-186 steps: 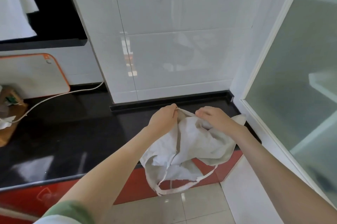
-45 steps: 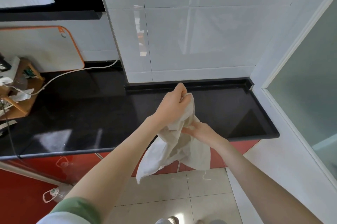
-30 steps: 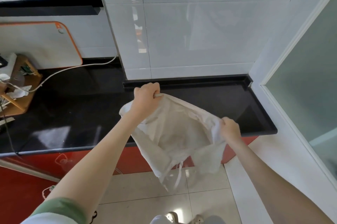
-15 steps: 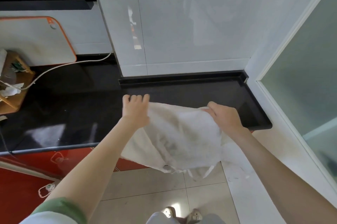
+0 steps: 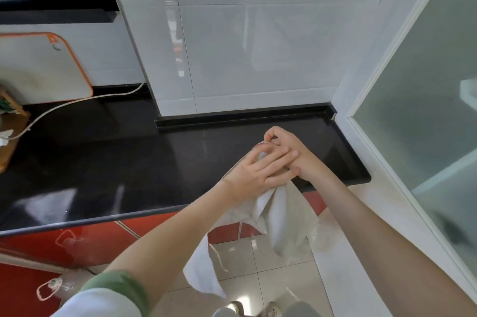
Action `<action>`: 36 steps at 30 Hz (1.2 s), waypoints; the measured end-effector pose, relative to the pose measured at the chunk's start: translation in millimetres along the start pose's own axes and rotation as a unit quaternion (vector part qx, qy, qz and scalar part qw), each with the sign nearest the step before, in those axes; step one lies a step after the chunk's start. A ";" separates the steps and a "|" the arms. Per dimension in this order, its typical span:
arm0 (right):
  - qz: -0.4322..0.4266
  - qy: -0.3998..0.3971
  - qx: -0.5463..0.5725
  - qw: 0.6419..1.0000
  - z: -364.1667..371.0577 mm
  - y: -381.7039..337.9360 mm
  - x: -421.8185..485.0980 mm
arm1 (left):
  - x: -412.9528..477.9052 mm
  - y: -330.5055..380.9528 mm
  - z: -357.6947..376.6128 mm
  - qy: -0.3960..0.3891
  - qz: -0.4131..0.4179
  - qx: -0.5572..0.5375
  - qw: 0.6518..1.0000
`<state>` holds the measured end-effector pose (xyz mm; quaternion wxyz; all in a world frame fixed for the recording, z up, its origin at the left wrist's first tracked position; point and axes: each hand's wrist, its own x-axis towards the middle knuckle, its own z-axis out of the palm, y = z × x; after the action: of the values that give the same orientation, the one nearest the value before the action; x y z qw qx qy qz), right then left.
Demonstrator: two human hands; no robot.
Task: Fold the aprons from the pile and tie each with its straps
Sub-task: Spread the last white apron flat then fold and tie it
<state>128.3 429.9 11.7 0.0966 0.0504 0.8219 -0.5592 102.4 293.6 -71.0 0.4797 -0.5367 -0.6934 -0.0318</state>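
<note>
Head view. Above the right end of the black countertop, both hands close together on one pale apron. Right hand behind and partly underneath, thumb and forefinger curled and pinching the apron's top edge, with that edge poking up at the very top of the bunch. Left hand laid across the right one, fingers nearly straight and pointing right, thumb hooked round a fold of cloth that shows white between thumb and forefinger. Top of the apron gathered between the two hands and mostly hidden by them.

Below the grip, the rest of the cloth hanging free in loose folds, dropping past the counter's front edge, in front of the red cabinet front and above the floor tiles. Lowest corner down at the left, under the left forearm. A thin strap dangling beside that corner, touching nothing else.

At far left, leaning on the wall, a white cutting board with an orange rim, and a pale cable trailing over the counter. Straight ahead, a glossy tiled wall. To the right, a frosted glass door. A green sleeve at the bottom edge, on the left arm.
</note>
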 end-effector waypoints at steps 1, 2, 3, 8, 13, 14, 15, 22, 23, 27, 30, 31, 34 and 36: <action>0.006 -0.011 0.030 0.999 -0.8 -2.4 0.6 | 2.7 -4.1 -1.0 0.017 -0.002 -0.018 1.000; 0.023 -0.015 0.050 0.998 -3.0 -2.1 0.5 | 6.1 -6.0 -1.0 0.033 0.001 -0.037 0.999; 0.034 -0.016 0.071 0.997 -4.3 -0.9 0.3 | 9.6 -6.9 -1.8 0.042 0.008 -0.056 0.998; 0.017 -0.019 0.041 0.999 -12.6 16.7 3.2 | 7.3 -12.4 -3.4 -0.038 0.071 -0.120 0.989; 0.004 -0.043 0.117 0.992 -15.0 34.3 1.2 | 8.9 -22.8 -13.0 -0.247 -0.089 -0.141 0.955; -0.007 -0.053 0.098 0.994 -14.8 37.8 -0.5 | 11.2 -25.8 -14.8 -0.278 -0.184 -0.180 0.925; -0.017 -0.070 0.076 0.995 -13.9 40.7 -2.5 | 14.1 -29.4 -17.1 -0.305 -0.300 -0.215 0.878; -0.022 -0.107 -0.117 0.987 16.4 66.7 3.4 | 25.0 -52.7 -23.1 -0.117 -0.729 -0.372 0.563; -0.013 -0.079 -0.130 0.988 20.4 69.9 3.5 | 27.6 -54.9 -23.2 -0.103 -0.744 -0.376 0.543; -0.001 0.031 -0.094 0.995 22.0 72.9 7.8 | 28.9 -65.2 -25.6 -0.076 -0.762 -0.371 0.525; -0.006 0.084 -0.077 0.993 13.7 65.2 12.2 | 20.8 -71.5 -29.6 -0.157 -0.711 -0.345 0.592; -0.014 0.086 -0.094 0.992 10.4 60.3 14.9 | 16.7 -73.7 -30.6 -0.198 -0.661 -0.341 0.638; -0.035 0.049 -0.163 0.985 4.8 48.3 25.0 | 17.7 -77.6 -36.6 -0.273 -0.446 -0.329 0.786; -0.051 0.039 -0.191 0.979 3.3 43.8 28.5 | 23.2 -80.1 -41.2 -0.320 -0.379 -0.351 0.794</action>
<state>109.2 442.3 -35.4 0.0437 0.0103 0.9183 -0.3934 67.2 253.4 5.1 -0.0412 -0.3421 -0.8964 -0.2788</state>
